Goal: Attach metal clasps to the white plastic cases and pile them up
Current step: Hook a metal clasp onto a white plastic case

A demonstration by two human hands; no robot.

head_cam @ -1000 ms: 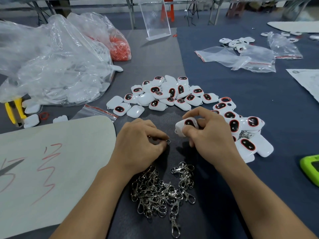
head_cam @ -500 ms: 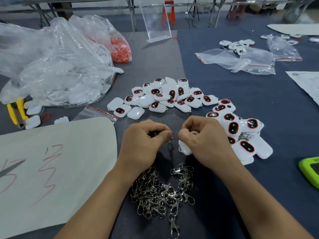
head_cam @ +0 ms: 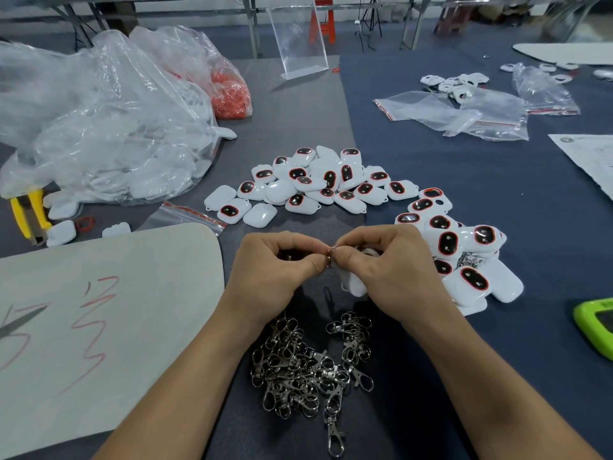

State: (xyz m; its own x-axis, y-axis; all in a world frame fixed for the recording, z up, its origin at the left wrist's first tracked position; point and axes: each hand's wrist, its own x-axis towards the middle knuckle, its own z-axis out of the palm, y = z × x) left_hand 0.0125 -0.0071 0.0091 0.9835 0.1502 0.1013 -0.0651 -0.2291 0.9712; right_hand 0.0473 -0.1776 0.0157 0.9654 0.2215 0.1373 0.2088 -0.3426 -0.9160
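Clasp (head_cam: 329, 254) pinched in left hand (head_cam: 278, 270) meets, at its three o'clock, the case (head_cam: 353, 284) gripped by right hand (head_cam: 391, 270), seemingly for hooking on.

Even, soft overhead light — mild glare on plastic, edges bowed.

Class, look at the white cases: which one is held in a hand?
The white case gripped by the right hand, where the left hand pinches a metal clasp; all others lie loose on the table.
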